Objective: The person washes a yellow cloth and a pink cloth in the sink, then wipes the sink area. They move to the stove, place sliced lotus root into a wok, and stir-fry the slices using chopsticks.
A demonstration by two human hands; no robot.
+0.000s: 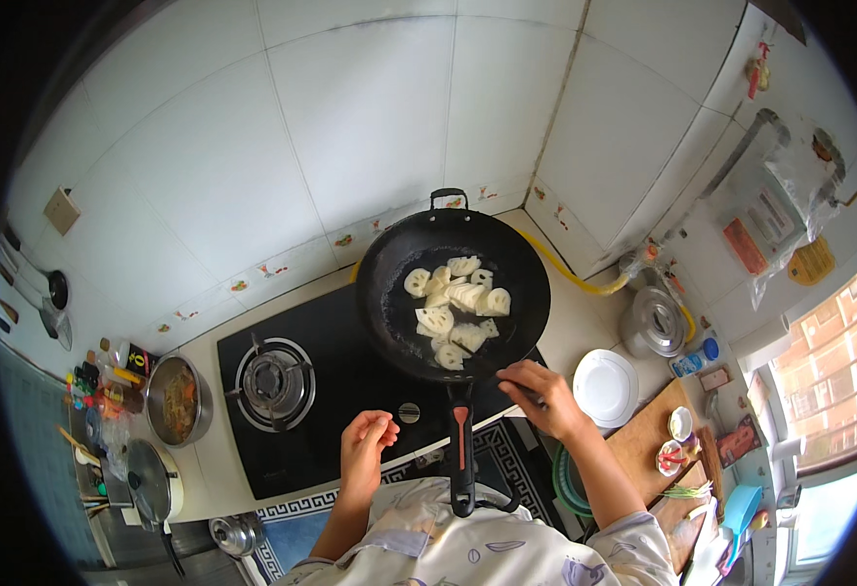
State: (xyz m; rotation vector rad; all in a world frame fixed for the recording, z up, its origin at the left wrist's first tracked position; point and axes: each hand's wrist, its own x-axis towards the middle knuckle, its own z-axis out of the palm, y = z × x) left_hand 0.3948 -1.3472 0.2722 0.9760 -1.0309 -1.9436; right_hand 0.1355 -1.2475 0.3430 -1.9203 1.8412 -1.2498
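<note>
A black wok (391, 249) stands on the right side of the gas hob, its long handle (462, 454) pointing at my body. Sliced lotus root (468, 297) lies in clear liquid at the bottom, some slices overlapping in a stack. My right hand (542, 395) is at the wok's near right rim, closed around thin dark chopsticks (483, 357). Their tips reach the slices nearest to me. Left of the handle, my left hand (368, 443) hovers above the hob's front edge. Its fingers are curled against the thumb, and I see nothing in them.
A bare burner (270, 375) is on the hob's left. Further left are a metal bowl of food (179, 401) and a lidded pan (151, 480). On the right stand a white plate (605, 387), a lidded pot (652, 322) and a cutting board (641, 432) bearing small bowls. A yellow hose (575, 277) runs behind.
</note>
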